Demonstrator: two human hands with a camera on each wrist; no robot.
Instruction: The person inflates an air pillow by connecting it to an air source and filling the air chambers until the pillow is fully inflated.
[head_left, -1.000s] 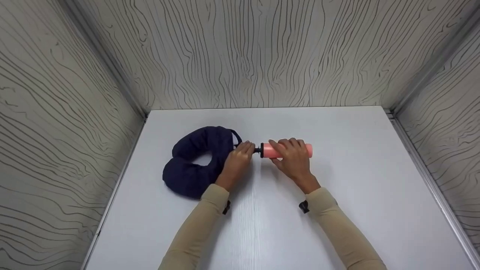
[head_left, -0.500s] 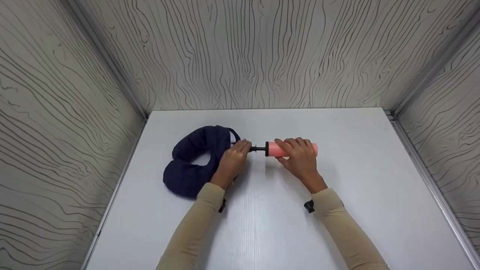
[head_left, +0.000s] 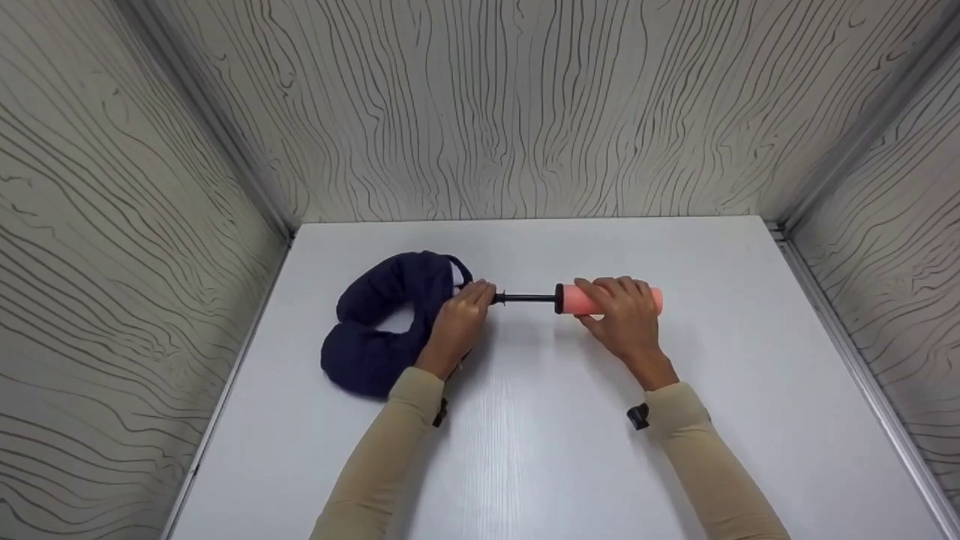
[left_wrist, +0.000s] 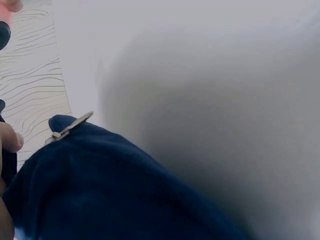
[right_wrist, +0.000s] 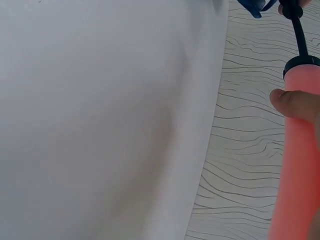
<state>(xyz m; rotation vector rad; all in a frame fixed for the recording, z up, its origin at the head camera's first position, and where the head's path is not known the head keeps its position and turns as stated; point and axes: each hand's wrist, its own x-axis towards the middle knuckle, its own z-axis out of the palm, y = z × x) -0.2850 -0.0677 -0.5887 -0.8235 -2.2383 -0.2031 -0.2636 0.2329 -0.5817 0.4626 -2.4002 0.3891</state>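
A hand air pump (head_left: 572, 298) with a pink barrel and black rod lies across between both hands. My right hand (head_left: 625, 315) grips the pink barrel, thumb curled round it in the right wrist view. The black rod (head_left: 529, 298) stands well out of the barrel toward the left. My left hand (head_left: 459, 321) pinches the pump's black nozzle end at the right edge of a navy U-shaped neck pillow (head_left: 367, 356); the fingers hide the joint there. A zipper pull (left_wrist: 75, 125) shows on the pillow's cover in the left wrist view.
The white table (head_left: 525, 450) spreads under both arms. Wood-grain panels (head_left: 480, 112) enclose it at the back and both sides. A white patch (head_left: 457, 274) and a dark loop show at the pillow's upper right edge.
My right hand has moved right with the pink barrel, so much more black rod shows. My left hand and the pillow edge have shifted slightly left.
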